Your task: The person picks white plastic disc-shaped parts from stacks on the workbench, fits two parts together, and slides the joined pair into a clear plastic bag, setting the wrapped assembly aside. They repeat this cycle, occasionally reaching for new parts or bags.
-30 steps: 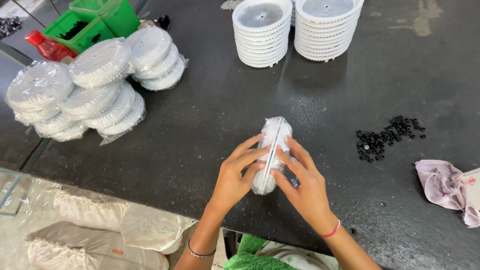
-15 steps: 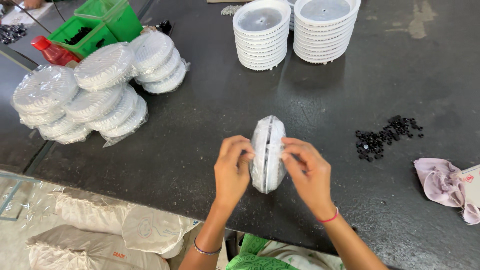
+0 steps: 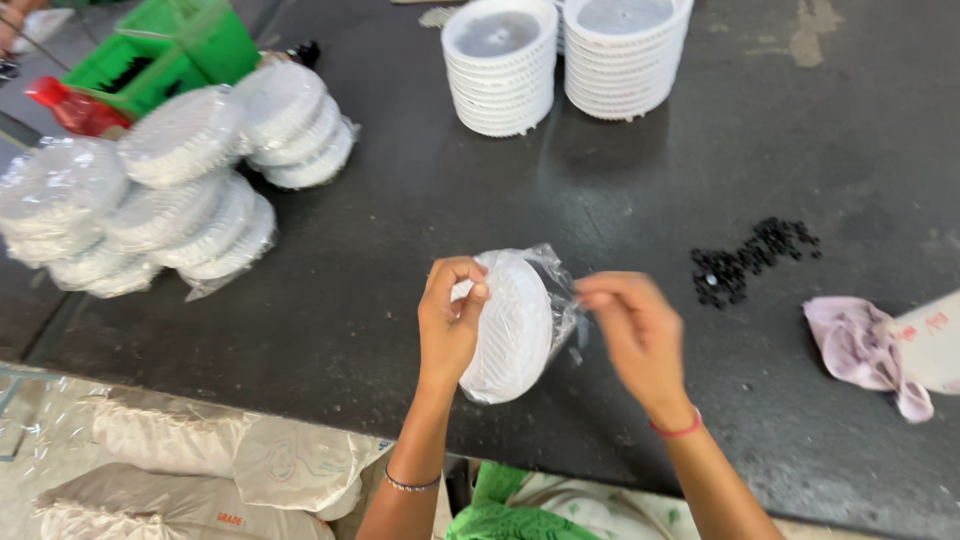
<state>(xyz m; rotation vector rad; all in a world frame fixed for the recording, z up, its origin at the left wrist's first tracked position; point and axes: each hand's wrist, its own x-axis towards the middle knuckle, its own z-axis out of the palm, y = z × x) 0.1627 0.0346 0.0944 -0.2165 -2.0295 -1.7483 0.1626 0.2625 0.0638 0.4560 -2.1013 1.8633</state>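
Stack [image 3: 512, 325] of white round discs, wrapped in a clear bag [image 3: 562, 290], stands on edge above the near edge of the table [image 3: 400, 220], held up between both hands. Its flat ribbed face turns toward the near edge and a little to the left; the axis through the discs runs roughly left to right, tilted away, so the short stack lies sideways rather than upright. The left hand [image 3: 450, 325] grips the stack's left rim, fingers [image 3: 470, 290] curled over the top edge and thumb against the face. The right hand [image 3: 635, 335] sits just right of the stack, fingers pinched on the loose plastic at the bag's open end; that hand is blurred, so how much film it grips cannot be told.

In this single head view, a scatter of small black pieces [image 3: 750, 262] lies right of the hands, well clear of them, and beyond that a pink cloth [image 3: 860, 345] rests near the right edge, with a pale card [image 3: 930, 340] partly over it. At the far edge stand two upright stacks of unwrapped white discs [image 3: 500, 70]. Toward the far left corner a heap of bagged stacks [image 3: 170, 190] lies piled on its sides, with green bins [image 3: 170, 50] and a red object [image 3: 75, 105] behind it. Below the near edge, at left, pale sacks [image 3: 200, 450] lie on the floor. Nothing sits between the hands and the table under them.
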